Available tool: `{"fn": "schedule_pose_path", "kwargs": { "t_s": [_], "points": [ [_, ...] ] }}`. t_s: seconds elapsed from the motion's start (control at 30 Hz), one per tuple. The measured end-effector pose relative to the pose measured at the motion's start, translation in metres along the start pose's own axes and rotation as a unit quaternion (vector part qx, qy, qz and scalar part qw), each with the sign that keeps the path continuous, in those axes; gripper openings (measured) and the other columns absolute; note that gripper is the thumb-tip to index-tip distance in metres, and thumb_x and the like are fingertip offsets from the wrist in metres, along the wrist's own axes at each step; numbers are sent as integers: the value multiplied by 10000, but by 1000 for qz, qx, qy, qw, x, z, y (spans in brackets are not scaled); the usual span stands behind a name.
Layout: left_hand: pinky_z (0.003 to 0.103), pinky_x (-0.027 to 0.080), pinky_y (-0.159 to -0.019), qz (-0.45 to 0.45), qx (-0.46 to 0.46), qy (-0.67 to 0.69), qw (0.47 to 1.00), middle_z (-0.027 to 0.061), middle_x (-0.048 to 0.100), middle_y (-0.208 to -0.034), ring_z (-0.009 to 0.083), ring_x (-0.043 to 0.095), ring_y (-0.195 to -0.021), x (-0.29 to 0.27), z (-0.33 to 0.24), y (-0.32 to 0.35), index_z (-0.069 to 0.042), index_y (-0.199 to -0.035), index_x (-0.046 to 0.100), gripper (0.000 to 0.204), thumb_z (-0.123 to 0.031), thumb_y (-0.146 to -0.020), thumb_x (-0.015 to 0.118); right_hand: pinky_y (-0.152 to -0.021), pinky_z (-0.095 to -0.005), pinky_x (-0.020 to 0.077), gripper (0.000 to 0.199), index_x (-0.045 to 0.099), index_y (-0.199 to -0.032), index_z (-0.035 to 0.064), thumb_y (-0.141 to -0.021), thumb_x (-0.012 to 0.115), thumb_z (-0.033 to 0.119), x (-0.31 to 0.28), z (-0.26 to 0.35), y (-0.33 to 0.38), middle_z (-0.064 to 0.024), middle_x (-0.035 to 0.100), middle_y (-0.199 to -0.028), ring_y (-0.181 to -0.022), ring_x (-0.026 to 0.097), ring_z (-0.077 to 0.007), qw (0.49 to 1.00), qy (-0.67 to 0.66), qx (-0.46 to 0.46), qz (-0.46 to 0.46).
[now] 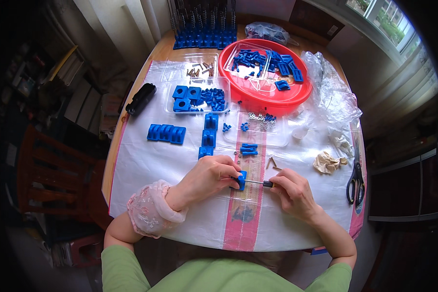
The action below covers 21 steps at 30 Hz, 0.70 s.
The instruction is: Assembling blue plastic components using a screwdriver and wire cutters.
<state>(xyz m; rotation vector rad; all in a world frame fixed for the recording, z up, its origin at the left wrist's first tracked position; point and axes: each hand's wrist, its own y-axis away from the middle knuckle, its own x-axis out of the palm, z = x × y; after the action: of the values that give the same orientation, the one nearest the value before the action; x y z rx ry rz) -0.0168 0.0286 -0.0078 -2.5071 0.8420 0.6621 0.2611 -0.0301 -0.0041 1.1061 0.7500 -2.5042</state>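
Near the front middle of the table, my left hand [210,176] is closed on a small blue plastic block [242,181], thumb and fingers gripping its left side. My right hand [294,193] grips the black handle of a screwdriver [254,182]. Its thin metal shaft points left, and the tip meets the block; whether it sits in a screw is hidden. Just beyond lie several blue plastic pieces [249,149] and a few brass-coloured pins [272,164]. Blue blocks stand in a column [209,138] past my left hand, and another group of blocks [166,133] stands further left.
A clear tub [169,108] holds blue parts; brass pieces [199,71] lie behind it. A red basin [226,92] holds more blue parts. White nuts [267,122] lie mid-table. Black scissors [355,185], a crumpled cloth [328,162] and plastic bags [328,92] are right, a black case [141,99] left.
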Motion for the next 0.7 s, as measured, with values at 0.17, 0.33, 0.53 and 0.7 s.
{"fn": "schedule_pose_path", "kwargs": {
  "t_s": [0.17, 0.33, 0.53, 0.7],
  "points": [
    [325, 599, -734, 0, 0, -3, 1000, 106, 739, -988, 246, 730, -831, -1, -2, 0, -55, -926, 777, 207, 1, -735, 834, -642, -407, 492, 201, 636, -954, 1, -775, 718, -39, -2, 1, -1, -127, 597, -847, -744, 625, -314, 1000, -13, 20, 7],
    [327, 600, -741, 7, -8, 14, 1000, 104, 739, -982, 241, 727, -840, -1, 0, 0, -54, -932, 778, 206, -7, -740, 835, -636, -412, 488, 201, 637, -956, 16, -779, 721, -27, -4, 1, -3, -124, 594, -841, -743, 624, -317, 999, -17, 30, 21],
    [332, 591, -765, 13, -67, 96, 993, 112, 715, -1071, 252, 711, -909, 2, -1, 2, -72, -944, 789, 197, -10, -761, 828, -619, -375, 485, 226, 651, -990, 32, -791, 754, 6, -22, 2, -5, -96, 587, -803, -720, 622, -254, 997, -23, 58, 43],
    [365, 583, -798, -74, 74, -57, 993, 128, 691, -1152, 298, 703, -952, 5, -14, -3, -54, -959, 764, 173, -20, -794, 803, -534, -255, 371, 347, 659, -1137, 28, -830, 817, 67, -15, 13, 5, -1, 498, -643, -599, 462, -60, 965, -203, 164, 15]
  ]
}}
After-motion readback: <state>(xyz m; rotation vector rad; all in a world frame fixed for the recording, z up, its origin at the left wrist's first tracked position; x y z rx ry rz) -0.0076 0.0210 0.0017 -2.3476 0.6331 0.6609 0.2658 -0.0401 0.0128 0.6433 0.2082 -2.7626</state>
